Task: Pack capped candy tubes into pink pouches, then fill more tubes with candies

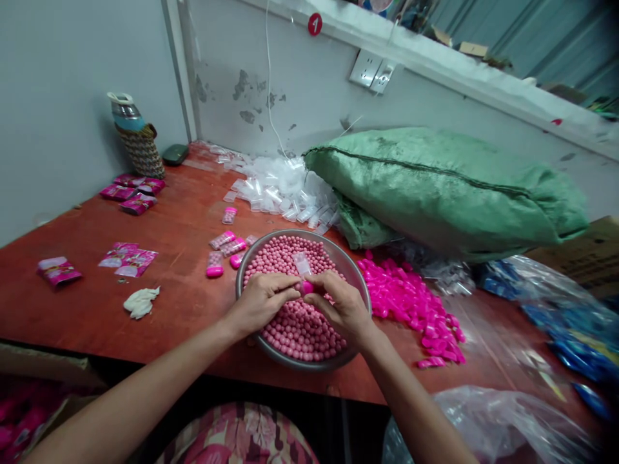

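Over a metal bowl [363, 293] of pink beads [302, 332], my two hands meet at their fingertips. My left hand [258, 299] pinches a small clear bottle, mostly hidden by the fingers. A bright pink cap [307, 287] shows at the bottle's end, gripped between the thumb and fingers of my right hand [341, 303]. Just beyond the fingers, an open clear container [301, 263] rests on the beads. Left of the bowl lie several bead-filled bottles [222, 240] with pink caps. A pile of loose pink caps [411, 296] spreads to the right.
Clear containers [285, 187] are heaped behind the bowl, beside a large green sack [445, 187]. Pink packets [58, 270], a crumpled white glove or cloth [141, 302] and a flask in a woven holder [138, 138] stand left. Plastic bags [498, 422] lie right.
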Action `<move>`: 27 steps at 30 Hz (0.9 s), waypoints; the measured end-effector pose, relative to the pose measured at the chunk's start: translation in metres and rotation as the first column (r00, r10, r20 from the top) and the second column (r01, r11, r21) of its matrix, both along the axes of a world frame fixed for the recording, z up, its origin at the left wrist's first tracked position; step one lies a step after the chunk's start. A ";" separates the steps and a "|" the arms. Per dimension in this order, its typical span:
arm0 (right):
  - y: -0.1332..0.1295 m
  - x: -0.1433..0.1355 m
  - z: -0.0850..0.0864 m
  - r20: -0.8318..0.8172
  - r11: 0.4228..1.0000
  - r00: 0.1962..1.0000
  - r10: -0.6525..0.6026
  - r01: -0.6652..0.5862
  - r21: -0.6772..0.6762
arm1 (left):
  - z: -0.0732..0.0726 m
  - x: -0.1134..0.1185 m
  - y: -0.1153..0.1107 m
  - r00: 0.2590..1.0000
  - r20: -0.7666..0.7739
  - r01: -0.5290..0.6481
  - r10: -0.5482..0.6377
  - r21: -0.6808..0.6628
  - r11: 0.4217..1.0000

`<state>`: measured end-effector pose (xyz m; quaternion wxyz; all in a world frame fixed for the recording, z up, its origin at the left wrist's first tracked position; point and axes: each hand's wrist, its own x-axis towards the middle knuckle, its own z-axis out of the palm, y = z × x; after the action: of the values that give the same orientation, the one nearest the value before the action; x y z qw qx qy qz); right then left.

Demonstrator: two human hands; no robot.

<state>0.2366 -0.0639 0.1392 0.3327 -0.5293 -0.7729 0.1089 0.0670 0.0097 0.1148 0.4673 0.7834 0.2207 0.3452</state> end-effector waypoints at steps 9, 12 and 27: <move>-0.002 -0.006 -0.002 0.141 0.999 0.989 0.035 -0.035 -0.007 | -0.004 -0.003 -0.005 1.000 -0.026 -0.003 0.004 0.054 0.999; 0.001 -0.006 0.001 -0.057 0.998 0.998 -0.010 0.006 -0.055 | -0.002 0.000 -0.001 0.997 0.075 -0.001 0.011 -0.127 0.992; 0.005 0.003 -0.010 -0.810 0.808 0.522 -0.269 -0.335 -0.484 | -0.002 0.002 -0.002 0.990 0.141 0.029 -0.013 -0.114 0.993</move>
<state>0.2392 -0.0592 0.1293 0.4833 -0.4657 -0.4448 0.5931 0.0686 0.0074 0.1124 0.5298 0.7313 0.1986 0.3809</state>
